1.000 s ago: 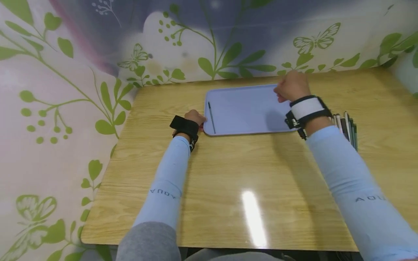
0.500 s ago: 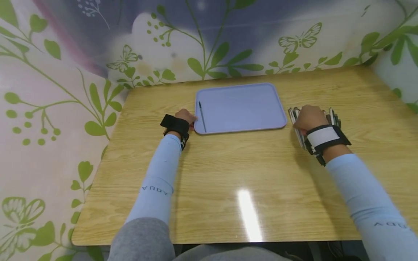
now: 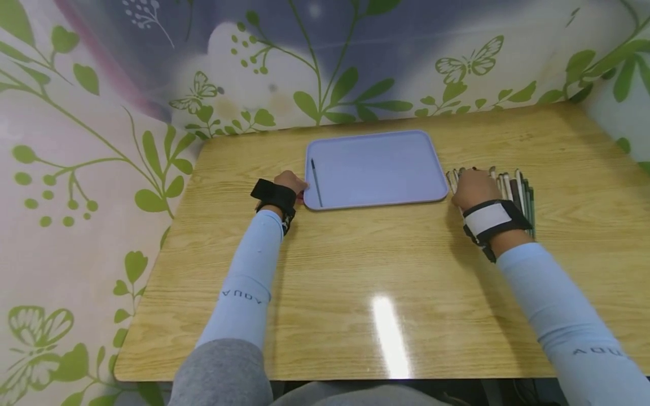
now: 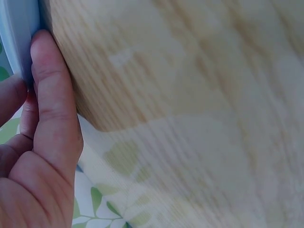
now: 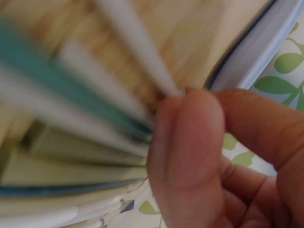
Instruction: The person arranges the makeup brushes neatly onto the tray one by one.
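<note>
In the head view my left hand (image 3: 291, 181) pinches the left rim of a lilac tray (image 3: 376, 169). The left wrist view has my thumb and fingers (image 4: 52, 90) on either side of the tray's edge (image 4: 21, 38). One slim dark-tipped pen (image 3: 317, 183) lies along the tray's left side. My right hand (image 3: 475, 189) is over a row of slim pens (image 3: 523, 194) right of the tray. Close up, its thumb and finger (image 5: 197, 128) pinch the end of a white pen (image 5: 142, 42), with green and white pens fanned beside it.
The wooden table (image 3: 335, 282) reaches back to a wall (image 3: 376, 51) printed with leaves and butterflies. Another patterned wall (image 3: 76, 186) runs down the left side. A bright light reflection (image 3: 390, 335) shows near the table's front edge.
My right hand has come from above the tray's right end to the row of pens, then shifted slightly left over them. The left hand stays at the tray's rim.
</note>
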Tool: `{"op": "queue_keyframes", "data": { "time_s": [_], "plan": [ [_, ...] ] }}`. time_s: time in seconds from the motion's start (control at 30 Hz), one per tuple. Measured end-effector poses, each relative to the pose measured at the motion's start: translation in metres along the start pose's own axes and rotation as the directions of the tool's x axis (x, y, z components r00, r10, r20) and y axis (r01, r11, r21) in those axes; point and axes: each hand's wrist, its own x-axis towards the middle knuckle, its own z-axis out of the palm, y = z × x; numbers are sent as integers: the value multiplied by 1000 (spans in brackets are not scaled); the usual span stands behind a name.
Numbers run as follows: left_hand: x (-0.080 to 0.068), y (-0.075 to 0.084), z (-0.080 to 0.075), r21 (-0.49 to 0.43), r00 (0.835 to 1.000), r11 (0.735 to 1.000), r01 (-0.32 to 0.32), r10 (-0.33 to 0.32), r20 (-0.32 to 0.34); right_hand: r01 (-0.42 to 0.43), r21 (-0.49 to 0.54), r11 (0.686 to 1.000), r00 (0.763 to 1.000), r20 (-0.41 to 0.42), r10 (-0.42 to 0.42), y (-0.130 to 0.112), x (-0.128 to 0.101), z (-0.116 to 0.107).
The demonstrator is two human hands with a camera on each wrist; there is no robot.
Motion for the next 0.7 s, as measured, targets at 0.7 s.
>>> {"op": "queue_keyframes", "data": {
  "time_s": [0.7],
  "plan": [
    [13, -4, 4, -24, 1000, 999, 30, -30, -10, -99, -86, 991, 995, 0, 100, -26, -1, 1]
  ]
}}
